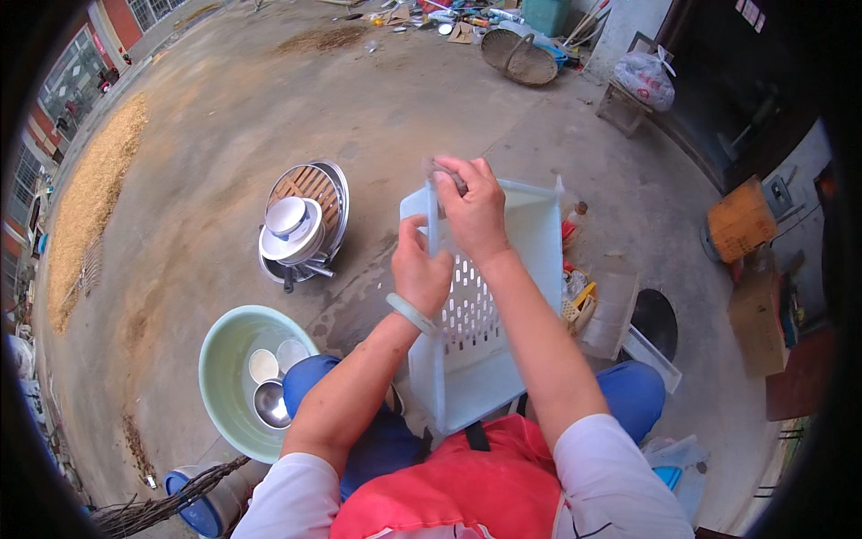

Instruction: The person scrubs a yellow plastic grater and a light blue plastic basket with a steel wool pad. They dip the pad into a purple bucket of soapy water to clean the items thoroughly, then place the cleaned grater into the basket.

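A pale blue plastic bin (532, 222) with rows of slots in one side is tilted between my knees. My left hand (419, 269), with a pale bangle at its wrist, grips the bin's left edge. Farther along that same edge, my right hand (475, 202) presses a greyish-brown scrubbing pad (452, 176) against the plastic; its exact material is blurred. To my left stands a light green basin (219, 377) of water, with a metal bowl (271, 404) and two pale round dishes in it. Part of the basin is hidden behind my left knee.
A stack of pots and bowls with a slatted wooden rack (310, 188) sits ahead on the concrete. Left are a lidded bucket (202, 502) and bundled twigs (175, 495). Right are a yellow basket (582, 303) and a black round object (656, 316). A wicker basket (518, 60) lies far off.
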`<act>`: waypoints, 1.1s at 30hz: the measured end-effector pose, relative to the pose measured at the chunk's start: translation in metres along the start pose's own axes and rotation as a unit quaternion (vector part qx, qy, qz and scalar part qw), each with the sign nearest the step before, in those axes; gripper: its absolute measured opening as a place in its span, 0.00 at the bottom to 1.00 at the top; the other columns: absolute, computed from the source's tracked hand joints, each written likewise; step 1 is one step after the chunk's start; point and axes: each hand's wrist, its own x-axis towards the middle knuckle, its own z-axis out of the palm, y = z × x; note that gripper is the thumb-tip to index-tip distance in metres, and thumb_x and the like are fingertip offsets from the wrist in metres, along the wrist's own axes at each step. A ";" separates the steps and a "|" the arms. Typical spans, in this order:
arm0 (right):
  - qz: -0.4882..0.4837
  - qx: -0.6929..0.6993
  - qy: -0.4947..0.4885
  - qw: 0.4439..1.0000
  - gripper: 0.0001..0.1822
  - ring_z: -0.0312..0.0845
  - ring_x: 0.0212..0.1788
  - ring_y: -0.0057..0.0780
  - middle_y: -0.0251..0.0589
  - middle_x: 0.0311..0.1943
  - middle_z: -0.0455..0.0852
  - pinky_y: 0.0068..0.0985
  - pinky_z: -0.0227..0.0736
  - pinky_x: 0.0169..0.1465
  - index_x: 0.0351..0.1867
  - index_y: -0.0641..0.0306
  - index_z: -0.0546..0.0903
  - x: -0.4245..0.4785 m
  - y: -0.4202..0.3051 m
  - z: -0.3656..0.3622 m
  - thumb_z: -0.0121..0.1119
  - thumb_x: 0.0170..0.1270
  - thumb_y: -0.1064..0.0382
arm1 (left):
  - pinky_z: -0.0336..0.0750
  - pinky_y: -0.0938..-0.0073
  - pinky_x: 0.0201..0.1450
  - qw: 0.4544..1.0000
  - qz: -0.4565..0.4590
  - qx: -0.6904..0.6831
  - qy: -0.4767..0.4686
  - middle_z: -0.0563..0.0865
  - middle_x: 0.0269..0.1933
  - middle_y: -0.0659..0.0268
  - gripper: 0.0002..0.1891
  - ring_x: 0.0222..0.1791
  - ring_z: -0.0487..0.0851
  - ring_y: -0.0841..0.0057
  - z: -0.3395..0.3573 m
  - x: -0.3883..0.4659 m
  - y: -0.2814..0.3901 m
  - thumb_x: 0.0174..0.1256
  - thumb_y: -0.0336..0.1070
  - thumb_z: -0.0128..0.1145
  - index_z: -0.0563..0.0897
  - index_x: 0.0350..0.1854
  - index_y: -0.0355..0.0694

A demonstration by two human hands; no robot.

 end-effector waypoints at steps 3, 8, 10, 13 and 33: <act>-0.002 -0.019 -0.016 1.000 0.10 0.78 0.33 0.30 0.39 0.36 0.79 0.26 0.75 0.38 0.44 0.62 0.84 -0.021 0.002 -0.001 0.61 0.61 0.68 | 0.63 0.82 0.27 1.000 0.009 -0.001 0.015 0.69 0.25 0.74 0.23 0.25 0.65 0.86 0.003 0.000 -0.003 0.49 0.22 0.62 0.72 0.50 0.37; -0.068 -0.017 -0.064 0.995 0.10 0.79 0.34 0.30 0.40 0.36 0.79 0.28 0.75 0.38 0.44 0.62 0.85 -0.029 0.001 -0.012 0.60 0.61 0.67 | 0.63 0.83 0.28 0.997 0.043 -0.041 0.040 0.69 0.25 0.75 0.26 0.26 0.65 0.87 0.008 0.004 -0.010 0.50 0.27 0.68 0.73 0.53 0.34; -0.038 -0.014 -0.044 0.998 0.10 0.79 0.36 0.34 0.43 0.36 0.80 0.30 0.75 0.39 0.43 0.62 0.85 -0.009 0.006 -0.007 0.60 0.61 0.68 | 0.62 0.83 0.28 1.000 0.023 0.005 0.016 0.69 0.26 0.76 0.27 0.26 0.65 0.87 0.004 0.002 -0.007 0.50 0.26 0.68 0.73 0.54 0.34; 0.018 0.012 -0.023 0.999 0.09 0.80 0.38 0.42 0.46 0.37 0.81 0.33 0.76 0.42 0.42 0.62 0.85 0.006 0.005 -0.007 0.59 0.60 0.69 | 0.62 0.84 0.28 1.000 0.008 -0.009 0.004 0.68 0.26 0.76 0.27 0.26 0.65 0.88 0.011 0.004 -0.002 0.50 0.26 0.67 0.73 0.55 0.34; -0.067 -0.016 -0.031 0.997 0.08 0.80 0.35 0.44 0.46 0.34 0.81 0.36 0.75 0.40 0.39 0.63 0.85 -0.006 -0.004 -0.011 0.61 0.59 0.68 | 0.63 0.85 0.28 0.994 0.017 -0.103 0.030 0.69 0.26 0.77 0.25 0.25 0.65 0.89 0.015 0.009 -0.002 0.48 0.18 0.57 0.73 0.54 0.36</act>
